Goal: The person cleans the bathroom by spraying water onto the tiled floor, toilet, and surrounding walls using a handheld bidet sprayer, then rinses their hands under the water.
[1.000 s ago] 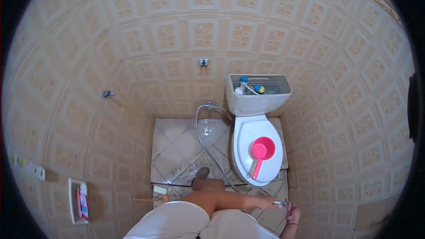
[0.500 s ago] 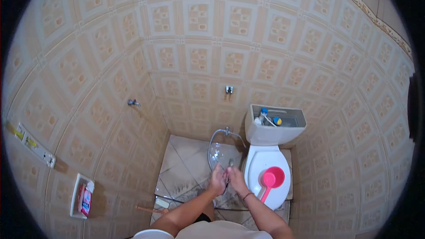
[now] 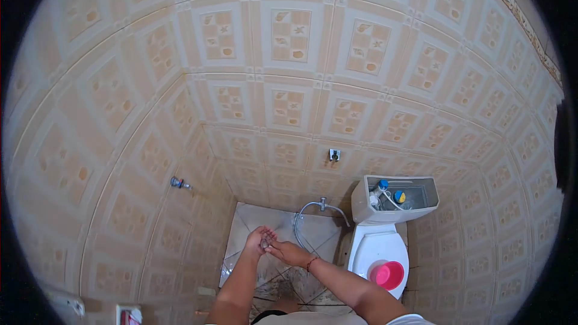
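Observation:
My left hand (image 3: 259, 240) is palm up and slightly cupped, with its fingers apart. From the right, my right hand (image 3: 290, 253) reaches against its palm, fingers closed around a small greyish thing (image 3: 265, 243), too small to name. A red band circles my right wrist. The metal hose (image 3: 296, 222) loops down from the wall valve (image 3: 323, 204) and passes behind my right hand; its lower end is hidden.
At the right stands a white toilet (image 3: 363, 250) with a pink dipper (image 3: 394, 274) on its lid. Its open tank (image 3: 359, 203) holds blue- and yellow-capped parts. One tap (image 3: 179, 183) is on the left wall, another fitting (image 3: 334, 155) on the back wall.
The view has shifted. Both hands have moved left, away from the toilet, and my left palm now faces up with its fingers spread. The wall shelf at the left has mostly dropped out of view.

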A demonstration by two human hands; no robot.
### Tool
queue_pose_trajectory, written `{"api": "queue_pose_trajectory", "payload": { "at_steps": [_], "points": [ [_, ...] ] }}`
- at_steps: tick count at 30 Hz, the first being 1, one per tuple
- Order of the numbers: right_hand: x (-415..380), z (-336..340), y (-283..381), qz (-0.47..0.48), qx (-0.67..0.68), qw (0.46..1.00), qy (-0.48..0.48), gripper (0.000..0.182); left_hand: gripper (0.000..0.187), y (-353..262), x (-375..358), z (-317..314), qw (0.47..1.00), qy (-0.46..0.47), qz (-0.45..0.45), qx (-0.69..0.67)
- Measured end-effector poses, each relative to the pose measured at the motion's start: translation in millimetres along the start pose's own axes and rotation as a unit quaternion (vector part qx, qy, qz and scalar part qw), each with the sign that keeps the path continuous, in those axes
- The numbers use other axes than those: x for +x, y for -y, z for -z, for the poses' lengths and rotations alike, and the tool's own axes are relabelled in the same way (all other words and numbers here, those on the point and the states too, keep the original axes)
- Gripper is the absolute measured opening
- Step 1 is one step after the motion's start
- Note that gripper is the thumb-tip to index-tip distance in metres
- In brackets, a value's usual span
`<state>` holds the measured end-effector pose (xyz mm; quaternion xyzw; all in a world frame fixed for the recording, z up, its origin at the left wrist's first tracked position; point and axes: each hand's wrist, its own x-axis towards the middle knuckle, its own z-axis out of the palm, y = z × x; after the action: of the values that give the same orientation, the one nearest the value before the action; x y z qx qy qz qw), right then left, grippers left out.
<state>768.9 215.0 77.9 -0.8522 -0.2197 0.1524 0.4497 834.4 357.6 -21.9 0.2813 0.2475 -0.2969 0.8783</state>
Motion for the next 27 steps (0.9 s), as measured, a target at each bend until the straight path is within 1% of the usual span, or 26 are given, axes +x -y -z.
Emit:
{"api": "queue_pose_trajectory", "payload": {
  "at_steps": [3,5,7,8,10,11,12,14,16,17,18,19,20,21,22,23,24,25,26,27],
  "points": [
    [23,9,-1,0.007,-0.004,0.999,0.032,0.034,0.016,-15,11,1,0.998,-0.037,-0.051,0.006],
    [35,12,-1,0.016,0.006,0.998,0.059,0.034,0.013,-24,13,-7,0.997,-0.055,-0.057,0.008],
    [47,15,-8,0.013,-0.005,0.998,0.060,0.035,0.008,-33,18,-17,0.993,-0.088,-0.078,0.014],
    [53,16,-13,0.012,-0.014,0.998,0.062,0.035,0.008,-37,19,-18,0.993,-0.087,-0.073,0.015],
    [62,23,-24,0.006,-0.025,0.998,0.064,0.036,0.005,-48,23,-18,0.962,-0.194,-0.068,0.180],
    [67,34,-32,-0.019,-0.016,0.999,0.039,0.037,0.005,-53,24,-16,0.932,-0.243,-0.064,0.262],
    [70,46,-40,-0.044,-0.006,0.999,0.014,0.039,0.005,-57,31,-2,0.932,-0.241,-0.059,0.264],
    [76,78,-72,-0.124,-0.104,0.986,-0.047,0.039,0.008,-66,49,41,0.907,-0.240,-0.099,0.331],
    [71,140,-56,-0.172,-0.168,0.960,-0.142,0.043,0.026,-74,50,64,0.836,-0.339,-0.135,0.410],
    [67,161,-58,-0.167,-0.139,0.948,-0.233,0.041,0.037,-79,56,96,0.737,-0.395,-0.191,0.514],
    [63,179,-60,-0.160,-0.108,0.927,-0.322,0.040,0.049,-81,61,121,0.619,-0.442,-0.240,0.603],
    [60,199,-56,-0.174,-0.120,0.911,-0.355,0.037,0.049,-85,40,112,0.620,-0.443,-0.239,0.602],
    [60,219,-51,-0.186,-0.132,0.893,-0.387,0.035,0.057,-100,-9,78,0.680,-0.458,-0.134,0.556],
    [59,236,-53,-0.167,-0.100,0.899,-0.393,0.031,0.066,-108,-38,60,0.729,-0.466,-0.027,0.501],
    [58,246,-56,-0.148,-0.068,0.903,-0.399,0.028,0.066,-105,-43,72,0.729,-0.468,-0.027,0.499],
    [60,251,-57,-0.144,-0.067,0.904,-0.396,0.028,0.066,-100,-48,96,0.744,-0.448,-0.089,0.488],
    [63,255,-58,-0.119,-0.081,0.900,-0.412,0.026,0.067,-91,-52,118,0.756,-0.427,-0.151,0.473],
    [65,257,-60,-0.094,-0.094,0.894,-0.427,0.024,0.067,-78,-56,134,0.756,-0.432,-0.152,0.468],
    [67,257,-62,-0.068,-0.106,0.888,-0.442,0.022,0.067,-67,-59,150,0.763,-0.460,-0.156,0.426],
    [69,257,-66,-0.063,-0.104,0.891,-0.438,0.022,0.069,-54,-64,166,0.768,-0.488,-0.160,0.382]
  ]
}}
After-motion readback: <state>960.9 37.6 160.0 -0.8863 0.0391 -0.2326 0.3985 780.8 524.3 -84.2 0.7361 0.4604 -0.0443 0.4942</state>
